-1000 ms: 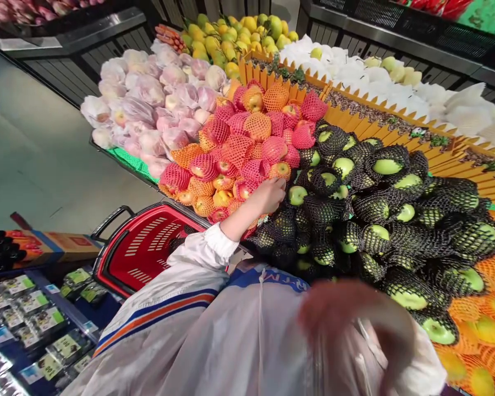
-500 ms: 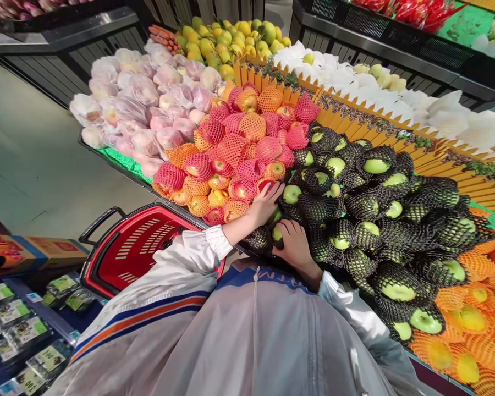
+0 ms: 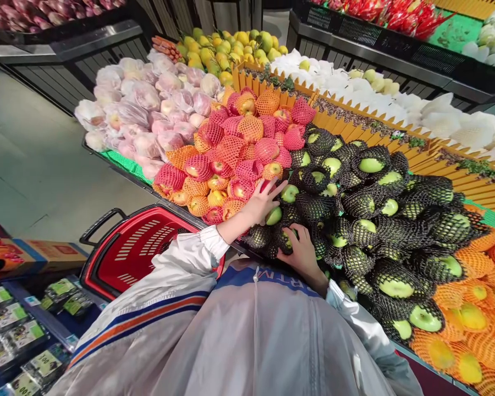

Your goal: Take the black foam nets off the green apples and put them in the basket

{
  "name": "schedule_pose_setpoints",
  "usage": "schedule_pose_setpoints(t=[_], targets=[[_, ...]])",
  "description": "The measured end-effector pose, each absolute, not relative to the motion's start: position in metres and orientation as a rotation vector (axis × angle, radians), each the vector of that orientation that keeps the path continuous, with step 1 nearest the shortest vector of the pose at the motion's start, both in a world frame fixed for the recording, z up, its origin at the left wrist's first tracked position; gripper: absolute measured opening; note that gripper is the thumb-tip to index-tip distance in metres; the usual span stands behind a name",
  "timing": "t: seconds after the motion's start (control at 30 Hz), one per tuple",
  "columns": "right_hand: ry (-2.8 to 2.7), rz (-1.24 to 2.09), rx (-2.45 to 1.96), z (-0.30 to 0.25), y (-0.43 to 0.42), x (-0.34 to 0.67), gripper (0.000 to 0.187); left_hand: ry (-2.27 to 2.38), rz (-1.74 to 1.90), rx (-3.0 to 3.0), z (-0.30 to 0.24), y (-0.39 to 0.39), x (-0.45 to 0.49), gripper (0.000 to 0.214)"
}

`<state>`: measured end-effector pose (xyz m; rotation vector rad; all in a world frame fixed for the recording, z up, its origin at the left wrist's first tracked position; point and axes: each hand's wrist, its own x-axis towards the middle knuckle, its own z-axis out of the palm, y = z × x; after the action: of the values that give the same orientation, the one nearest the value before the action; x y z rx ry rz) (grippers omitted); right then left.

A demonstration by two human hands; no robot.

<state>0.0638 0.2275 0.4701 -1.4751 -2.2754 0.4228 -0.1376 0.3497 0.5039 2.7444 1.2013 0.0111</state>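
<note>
My left hand [image 3: 260, 204] lies at the border between the red apples [image 3: 241, 188] in pink and orange foam nets and the green apples. Its fingers are spread, and a bare-looking green apple [image 3: 273, 215] sits just under the palm. My right hand [image 3: 303, 248] is curled around a green apple in a black foam net [image 3: 286, 240], with thumb and fingers on either side of it. Many more green apples in black nets [image 3: 371, 165] are heaped to the right. The lower side of the gripped apple is hidden.
A red shopping basket [image 3: 127, 220] with a black handle stands left of my body. Bagged pale pink fruit [image 3: 140, 110] lies at the far left of the stand, orange-netted fruit [image 3: 466, 335] at the right. A yellow picket divider [image 3: 338, 124] runs behind the apples.
My left hand has opened its fingers wider, uncovering more of the green apple below it. My right hand has shifted slightly right and down, together with the netted green apple.
</note>
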Motion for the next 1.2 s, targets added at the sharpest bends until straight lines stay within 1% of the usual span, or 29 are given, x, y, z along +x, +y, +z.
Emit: schedule_pose_setpoints(t=[0.1, 0.17, 0.3, 0.4, 0.47, 0.57, 0.67, 0.7, 0.73, 0.77, 0.83, 0.87, 0.9, 0.93, 0.97, 1.03, 1.07, 1.1, 1.13, 1.17, 1.2], targets=[[-2.233, 0.404, -1.503, 0.472, 0.229, 0.066, 0.051, 1.245, 0.184, 2.629, 0.530, 0.343, -0.156, 0.073], [-2.302, 0.406, -1.528, 0.476, 0.238, 0.061, 0.051, 1.315, 0.350, 2.541, 0.546, 0.336, -0.173, 0.078], [-2.559, 0.423, -1.608, 0.483, 0.267, 0.031, 0.048, 1.533, 0.830, 2.347, 0.565, 0.317, -0.209, 0.080], [-2.581, 0.406, -1.648, 0.482, 0.285, 0.007, 0.055, 1.635, 1.132, 2.215, 0.567, 0.300, -0.230, 0.079], [-2.579, 0.413, -1.659, 0.481, 0.293, -0.002, 0.059, 1.708, 1.220, 2.168, 0.564, 0.287, -0.240, 0.078], [-2.574, 0.477, -1.620, 0.480, 0.299, -0.002, 0.062, 1.805, 1.262, 2.089, 0.556, 0.269, -0.252, 0.077], [-2.538, 0.553, -1.543, 0.485, 0.299, 0.010, 0.074, 1.812, 1.304, 1.994, 0.543, 0.256, -0.258, 0.077], [-2.519, 0.568, -1.512, 0.489, 0.298, 0.016, 0.075, 1.788, 1.320, 1.957, 0.538, 0.254, -0.258, 0.078], [-2.496, 0.580, -1.479, 0.494, 0.297, 0.023, 0.071, 1.758, 1.333, 1.915, 0.534, 0.252, -0.257, 0.078], [-2.469, 0.588, -1.449, 0.499, 0.295, 0.031, 0.063, 1.727, 1.344, 1.865, 0.530, 0.251, -0.253, 0.078], [-2.409, 0.579, -1.414, 0.511, 0.292, 0.049, 0.042, 1.680, 1.367, 1.763, 0.523, 0.249, -0.240, 0.079], [-2.351, 0.576, -1.410, 0.517, 0.290, 0.058, 0.035, 1.665, 1.372, 1.726, 0.521, 0.248, -0.230, 0.081], [-2.256, 0.617, -1.406, 0.522, 0.288, 0.067, 0.033, 1.653, 1.365, 1.704, 0.519, 0.246, -0.217, 0.081], [-2.128, 0.723, -1.394, 0.527, 0.284, 0.074, 0.036, 1.640, 1.343, 1.694, 0.519, 0.243, -0.202, 0.081], [-1.975, 0.882, -1.365, 0.530, 0.278, 0.080, 0.045, 1.621, 1.299, 1.697, 0.519, 0.240, -0.186, 0.080], [-1.669, 1.299, -1.230, 0.530, 0.263, 0.087, 0.077, 1.563, 1.164, 1.724, 0.520, 0.231, -0.149, 0.077], [-1.585, 1.447, -1.159, 0.528, 0.253, 0.089, 0.094, 1.492, 1.082, 1.772, 0.521, 0.228, -0.132, 0.074], [-1.564, 1.473, -1.108, 0.525, 0.243, 0.090, 0.102, 1.381, 0.991, 1.854, 0.521, 0.225, -0.116, 0.070], [-1.553, 1.411, -1.096, 0.520, 0.234, 0.091, 0.096, 1.246, 0.888, 1.963, 0.520, 0.223, -0.102, 0.070], [-1.487, 1.338, -1.129, 0.515, 0.225, 0.094, 0.080, 1.151, 0.820, 2.057, 0.519, 0.223, -0.091, 0.073], [-1.383, 1.295, -1.169, 0.510, 0.217, 0.100, 0.070, 1.105, 0.769, 2.133, 0.515, 0.225, -0.084, 0.078]])
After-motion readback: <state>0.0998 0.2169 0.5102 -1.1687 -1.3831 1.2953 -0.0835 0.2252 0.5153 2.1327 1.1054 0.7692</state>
